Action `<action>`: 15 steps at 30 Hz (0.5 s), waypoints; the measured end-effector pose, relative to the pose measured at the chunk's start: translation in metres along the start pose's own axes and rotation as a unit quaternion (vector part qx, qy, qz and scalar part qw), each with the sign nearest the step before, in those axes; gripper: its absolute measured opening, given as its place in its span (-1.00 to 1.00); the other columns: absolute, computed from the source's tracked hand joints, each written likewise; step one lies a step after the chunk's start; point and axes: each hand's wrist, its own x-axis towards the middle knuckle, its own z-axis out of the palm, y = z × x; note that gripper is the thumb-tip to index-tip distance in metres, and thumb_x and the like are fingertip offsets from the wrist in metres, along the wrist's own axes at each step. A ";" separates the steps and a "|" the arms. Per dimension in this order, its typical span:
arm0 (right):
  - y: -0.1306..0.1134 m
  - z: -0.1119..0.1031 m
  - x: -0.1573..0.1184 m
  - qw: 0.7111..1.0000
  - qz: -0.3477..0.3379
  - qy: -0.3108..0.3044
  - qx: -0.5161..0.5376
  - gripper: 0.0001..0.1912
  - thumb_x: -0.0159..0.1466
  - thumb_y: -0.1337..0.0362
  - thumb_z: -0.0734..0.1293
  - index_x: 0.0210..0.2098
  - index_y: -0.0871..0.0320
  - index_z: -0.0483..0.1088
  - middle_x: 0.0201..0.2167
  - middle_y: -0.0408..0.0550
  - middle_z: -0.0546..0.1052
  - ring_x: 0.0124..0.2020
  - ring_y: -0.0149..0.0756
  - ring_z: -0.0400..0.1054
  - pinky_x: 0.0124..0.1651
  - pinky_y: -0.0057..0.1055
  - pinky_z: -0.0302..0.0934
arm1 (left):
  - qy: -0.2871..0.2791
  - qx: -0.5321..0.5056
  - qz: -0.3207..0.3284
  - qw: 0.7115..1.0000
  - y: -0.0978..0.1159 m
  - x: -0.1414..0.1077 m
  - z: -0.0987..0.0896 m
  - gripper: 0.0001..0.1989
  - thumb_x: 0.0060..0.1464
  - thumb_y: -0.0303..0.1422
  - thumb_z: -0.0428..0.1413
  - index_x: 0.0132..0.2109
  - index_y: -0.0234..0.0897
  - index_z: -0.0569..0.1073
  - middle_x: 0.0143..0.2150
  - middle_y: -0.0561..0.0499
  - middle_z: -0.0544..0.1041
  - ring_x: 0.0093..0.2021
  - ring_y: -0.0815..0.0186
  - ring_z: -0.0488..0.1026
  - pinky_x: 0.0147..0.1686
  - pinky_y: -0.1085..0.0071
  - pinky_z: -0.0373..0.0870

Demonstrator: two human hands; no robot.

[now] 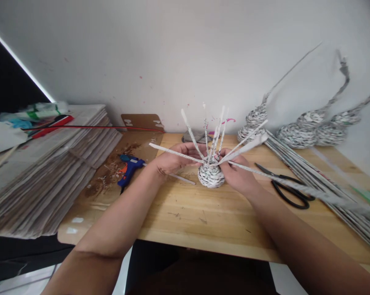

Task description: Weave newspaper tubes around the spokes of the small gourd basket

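A small round woven paper piece (211, 176) stands on the wooden table (185, 213), with several paper strips fanning up and out of its top. My left hand (175, 159) is curved behind its left side, fingers reaching toward the bases of the strips. On the right, my right hand (237, 170) is closed at the neck of the piece, thumb and fingers pinched where the strips come out. One long paper strip (295, 186) runs from there past my right forearm to the right edge of the view.
A blue glue gun (130, 170) lies left, beside stacked newspapers (56, 164). Black-handled scissors (287, 186) and a bundle of paper tubes (314, 176) are on the right. Finished woven gourd shapes (298, 129) stand by the wall. A loose paper strip (183, 179) lies near my left wrist.
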 end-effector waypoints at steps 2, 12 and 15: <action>0.001 0.002 -0.002 1.000 -0.011 -0.010 -0.022 -0.83 0.28 0.20 0.25 -0.28 0.12 0.44 -0.44 -0.13 0.54 -0.45 -0.32 0.35 -0.35 -0.41 0.20 | 0.031 0.022 -0.013 0.999 -0.001 0.001 0.000 -0.56 -0.24 -0.39 0.42 -0.12 -0.33 0.59 -0.18 -0.11 0.62 -0.25 0.32 0.56 -0.19 0.39 0.48; -0.006 0.007 -0.009 0.987 -0.060 -0.014 -0.145 -0.77 0.31 0.22 0.23 -0.21 0.15 0.50 -0.44 -0.07 0.59 -0.46 -0.28 0.42 -0.33 -0.37 0.26 | 0.107 0.198 0.016 0.974 0.003 -0.002 0.019 -0.75 -0.13 -0.36 0.36 -0.27 -0.40 0.58 -0.40 -0.05 0.59 -0.41 0.36 0.49 -0.33 0.40 0.42; -0.005 0.004 -0.009 0.984 -0.075 -0.006 -0.161 -0.77 0.30 0.21 0.26 -0.19 0.11 0.53 -0.40 -0.06 0.61 -0.41 -0.25 0.46 -0.28 -0.36 0.29 | 0.149 0.215 0.038 0.964 -0.003 0.000 0.022 -0.84 -0.09 -0.39 0.32 -0.34 -0.38 0.56 -0.41 -0.05 0.58 -0.42 0.32 0.49 -0.36 0.38 0.42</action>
